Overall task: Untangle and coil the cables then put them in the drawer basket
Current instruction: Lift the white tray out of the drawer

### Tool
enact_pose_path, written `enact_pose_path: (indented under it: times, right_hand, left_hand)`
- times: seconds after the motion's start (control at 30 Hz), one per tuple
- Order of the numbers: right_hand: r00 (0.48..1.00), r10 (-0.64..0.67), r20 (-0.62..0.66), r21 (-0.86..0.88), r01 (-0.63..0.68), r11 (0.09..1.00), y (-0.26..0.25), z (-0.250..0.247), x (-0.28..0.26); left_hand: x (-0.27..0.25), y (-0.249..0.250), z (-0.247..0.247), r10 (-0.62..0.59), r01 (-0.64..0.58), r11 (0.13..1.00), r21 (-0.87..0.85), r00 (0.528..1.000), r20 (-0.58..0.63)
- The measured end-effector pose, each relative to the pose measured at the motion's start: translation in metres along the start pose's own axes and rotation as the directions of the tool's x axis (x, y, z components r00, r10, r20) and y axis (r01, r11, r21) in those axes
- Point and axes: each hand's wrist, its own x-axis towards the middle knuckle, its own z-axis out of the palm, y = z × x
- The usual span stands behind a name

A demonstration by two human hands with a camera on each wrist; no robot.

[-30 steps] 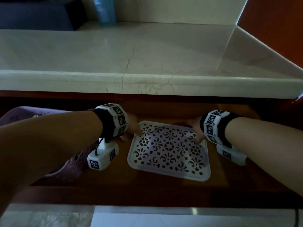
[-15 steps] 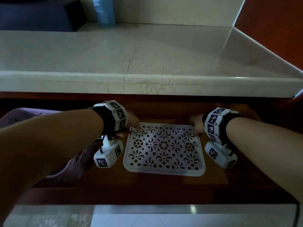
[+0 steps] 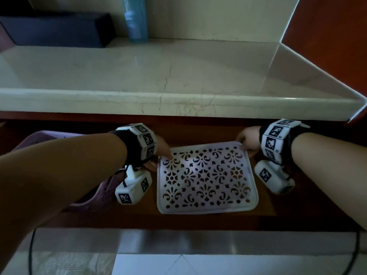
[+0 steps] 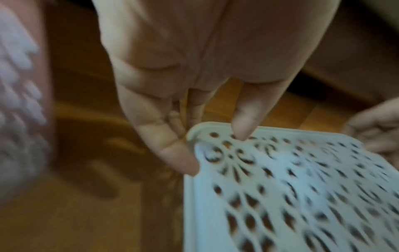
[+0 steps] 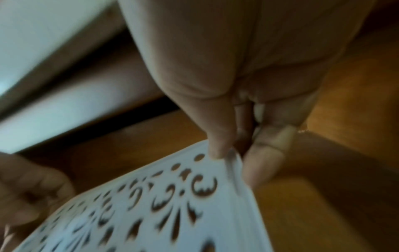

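Observation:
A white flat lid [image 3: 206, 179] with floral cut-outs lies in the open wooden drawer [image 3: 264, 205]. My left hand [image 3: 161, 153] pinches its far left corner, with the thumb on top and fingers under the rim [image 4: 212, 151]. My right hand [image 3: 245, 142] pinches the far right corner between thumb and fingers [image 5: 237, 160]. That corner of the lid [image 5: 151, 204] sits a little higher than the rest. A purple perforated basket [image 3: 49, 137] stands at the drawer's left, partly hidden under my left forearm. It appears blurred at the left edge of the left wrist view [image 4: 19, 102].
A pale marble countertop [image 3: 178, 76] overhangs the drawer's back. A blue bottle [image 3: 136, 18] and a dark box [image 3: 55, 28] stand on it at the rear. Thin black cords hang at the lower left [image 3: 29, 255] and lower right [image 3: 355, 255]. An orange wall closes the right.
The lid has shifted slightly right and its far right corner has lifted. My right hand rose and moved right with it. My left hand keeps hold of the far left corner.

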Motion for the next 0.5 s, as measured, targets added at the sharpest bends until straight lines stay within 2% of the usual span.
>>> enact_pose_path:
  times: [0.2, 0.4, 0.5]
  right_hand:
    - [0.997, -0.046, -0.067, 0.320, 0.066, 0.945, 0.005, -0.018, -0.047]
    - [0.982, -0.117, -0.149, 0.330, 0.161, 0.930, -0.010, -0.039, -0.111]
    - [0.970, -0.112, -0.216, 0.417, 0.196, 0.888, -0.022, -0.046, -0.148]
  left_hand:
    - [-0.039, -0.006, -0.032, 0.070, -0.069, 0.997, 0.020, 0.997, -0.036]
    - [-0.091, -0.009, -0.051, 0.167, -0.175, 0.982, -0.068, 0.981, -0.100]
    - [-0.115, -0.021, -0.061, 0.213, -0.226, 0.971, -0.073, 0.965, -0.153]
